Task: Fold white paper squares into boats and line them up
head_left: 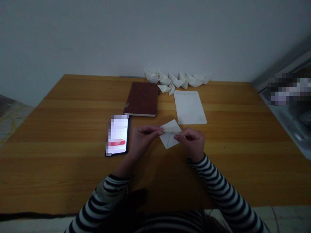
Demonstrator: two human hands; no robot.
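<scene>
well, the paper: a white paper square (169, 140), creased across, held up in front of us above the wooden table (60, 174).
left hand: our left hand (145, 139) grasps the square's left side, pinched between thumb and fingers.
right hand: our right hand (191, 140) pinches the opposite side, not clenched, just a firm fingertip hold.
step: we judge this a fold in progress, with the creases already showing.
next move: it calls for an even pinch, edges lined up, then a firm run along the crease.
nearby: a black phone (118, 134) lies just left of our left hand, a brown notebook (142, 98) beyond it, a printed sheet (189, 106) beyond the paper, and folded paper boats (177, 79) line the far edge.
</scene>
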